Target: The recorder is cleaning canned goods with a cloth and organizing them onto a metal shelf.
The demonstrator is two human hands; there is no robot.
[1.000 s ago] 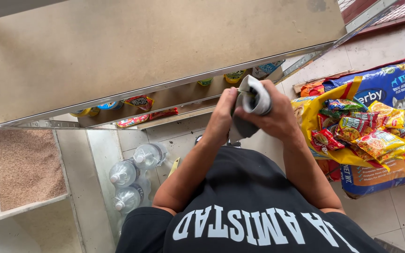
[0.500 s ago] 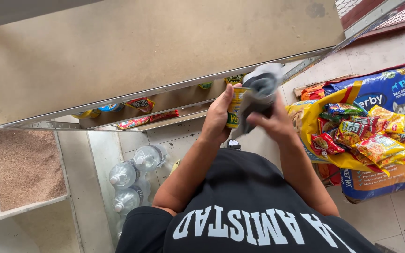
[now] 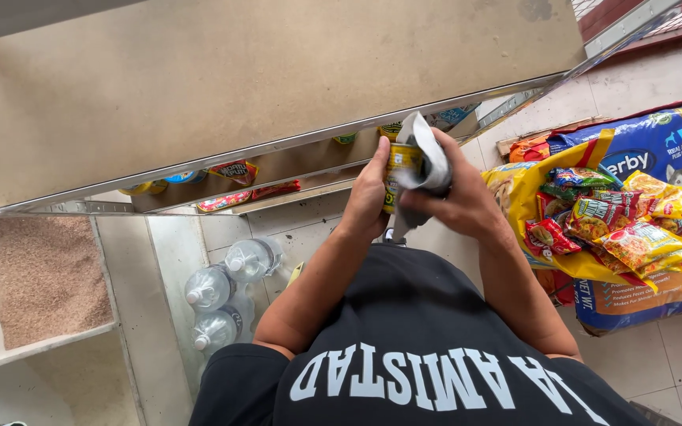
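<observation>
Yellow can (image 3: 401,167) upright, long axis vertical, left hand (image 3: 367,197) fingers grasping it, right hand (image 3: 458,199) fingers clenched on grey cloth (image 3: 426,162)

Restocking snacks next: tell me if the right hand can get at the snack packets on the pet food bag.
Probably not yet: the right hand is wrapped around a grey cloth, though the snack packets lie uncovered beside it.

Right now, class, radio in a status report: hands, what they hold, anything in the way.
Left hand on yellow can. Right hand presses grey cloth on it. Shelf edge close ahead, apart.
</observation>
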